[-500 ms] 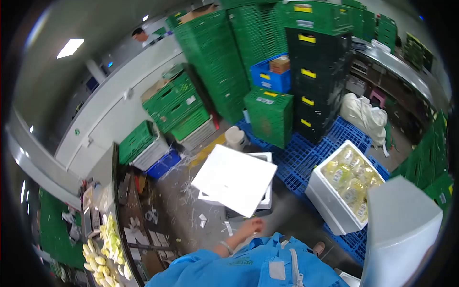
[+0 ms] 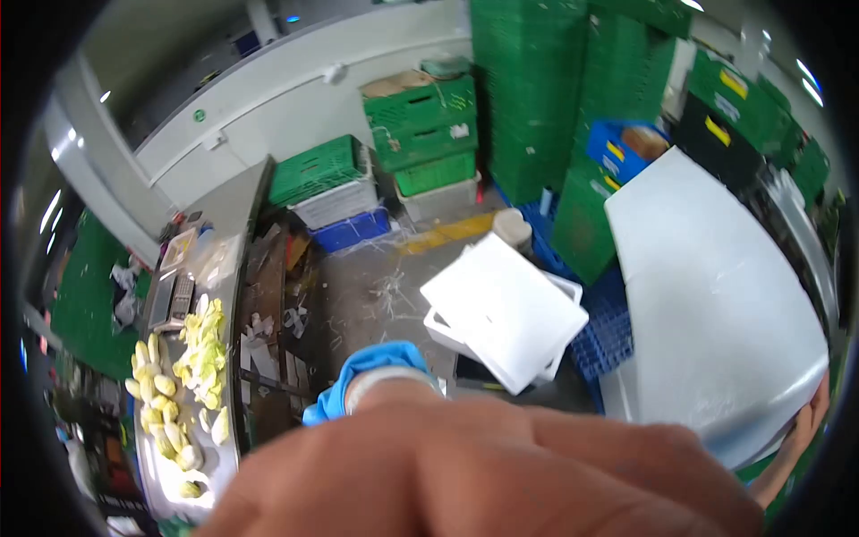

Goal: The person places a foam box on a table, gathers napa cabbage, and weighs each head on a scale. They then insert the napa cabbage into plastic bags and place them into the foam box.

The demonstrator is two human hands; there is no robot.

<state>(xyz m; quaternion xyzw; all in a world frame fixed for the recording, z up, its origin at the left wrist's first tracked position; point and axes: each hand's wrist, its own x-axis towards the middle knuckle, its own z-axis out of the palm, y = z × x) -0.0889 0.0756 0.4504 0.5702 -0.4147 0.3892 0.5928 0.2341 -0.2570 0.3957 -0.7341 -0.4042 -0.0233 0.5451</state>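
My left hand, very close to the camera, is large and blurred across the bottom; its knuckles show and its fingertips are hidden. Its wrist has a pale cuff below a blue sleeve. At the right edge, my right hand grips the rim of a large white foam piece, which is raised and tilted and covers much of the right side. A flat white lid lies askew over a white foam box on the floor, beyond my left hand.
Yellowish heads and leaves lie on a metal counter at left, near a scale. Green crates stand by the wall, with tall green stacks beside them. Blue pallets and a white bucket are on the floor.
The view has swung so the scene shifts. My left hand has come up close to the camera. The white foam piece is higher and hides the foam box of yellow packs.
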